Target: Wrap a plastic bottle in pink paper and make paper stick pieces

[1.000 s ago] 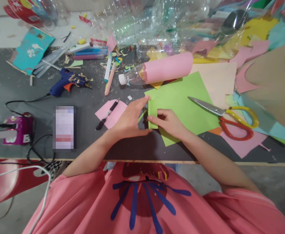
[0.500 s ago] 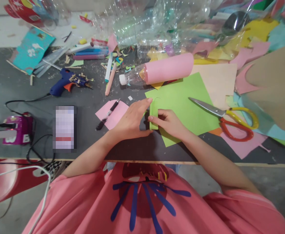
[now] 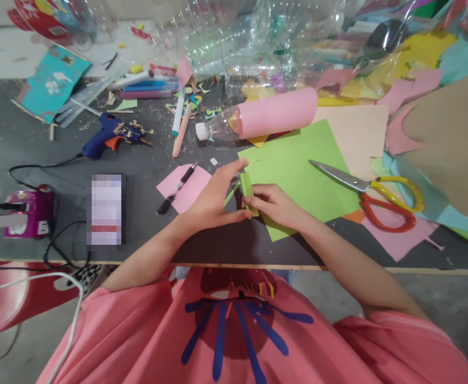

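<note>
My right hand [image 3: 272,200] is closed, pinching a light-green ring-like piece [image 3: 245,186] that stands nearly edge-on to me. A thin green edge shows on its left side; its exact kind is not clear. My left hand [image 3: 213,194] is open around the left of it, fingers and thumb apart, with the thumb tip close to its lower end. Beneath my right hand lies a lime-green paper sheet [image 3: 298,160], with a faint curved line near its upper left corner. A black pen [image 3: 176,189] rests on a pink paper piece [image 3: 193,194] beside my left hand.
Scissors [image 3: 364,186] lie on the right over paper. A pink-wrapped bottle [image 3: 277,113] lies behind the sheet. Leftward are a blue glue gun [image 3: 105,130] with a cord, a phone [image 3: 106,210] and a purple box [image 3: 29,213]. Clear plastic bottles [image 3: 234,37] crowd the back.
The green piece has tilted and shifted slightly left in my right hand, so its thin left edge now shows. My left fingertips have come away from its top.
</note>
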### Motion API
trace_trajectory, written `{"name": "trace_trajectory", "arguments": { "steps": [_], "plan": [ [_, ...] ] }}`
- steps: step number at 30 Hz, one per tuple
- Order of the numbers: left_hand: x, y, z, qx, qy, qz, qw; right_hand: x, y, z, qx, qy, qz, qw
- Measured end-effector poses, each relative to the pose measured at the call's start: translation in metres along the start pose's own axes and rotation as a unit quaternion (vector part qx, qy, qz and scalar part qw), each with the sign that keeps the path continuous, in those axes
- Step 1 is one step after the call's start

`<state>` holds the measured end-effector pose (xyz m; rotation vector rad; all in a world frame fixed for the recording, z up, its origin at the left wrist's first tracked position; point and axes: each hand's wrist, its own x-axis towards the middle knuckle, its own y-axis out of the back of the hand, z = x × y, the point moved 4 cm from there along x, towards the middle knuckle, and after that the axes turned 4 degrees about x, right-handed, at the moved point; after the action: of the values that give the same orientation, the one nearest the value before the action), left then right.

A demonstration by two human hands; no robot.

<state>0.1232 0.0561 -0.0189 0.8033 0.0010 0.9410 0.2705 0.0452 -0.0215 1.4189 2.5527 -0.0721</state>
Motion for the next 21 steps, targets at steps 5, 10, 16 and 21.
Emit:
{"name": "trace_trajectory", "arguments": {
  "steps": [5, 10, 16, 21],
  "plan": [
    [0.0, -0.002, -0.009, -0.113, 0.147, 0.001, 0.983, 0.0, -0.002, -0.003, -0.089, 0.053, -0.02, 0.994],
    [0.002, 0.002, -0.005, -0.139, 0.176, 0.041, 0.974, -0.001, 0.005, -0.006, -0.14, 0.057, 0.046, 0.987],
    [0.003, 0.004, -0.009, -0.114, 0.182, 0.049, 0.975, -0.002, 0.019, -0.008, -0.119, 0.025, 0.109, 0.987],
    [0.005, 0.003, -0.006, -0.097, 0.17, 0.021, 0.981, -0.002, 0.027, -0.01, -0.117, 0.029, 0.162, 0.98]
  ]
}}
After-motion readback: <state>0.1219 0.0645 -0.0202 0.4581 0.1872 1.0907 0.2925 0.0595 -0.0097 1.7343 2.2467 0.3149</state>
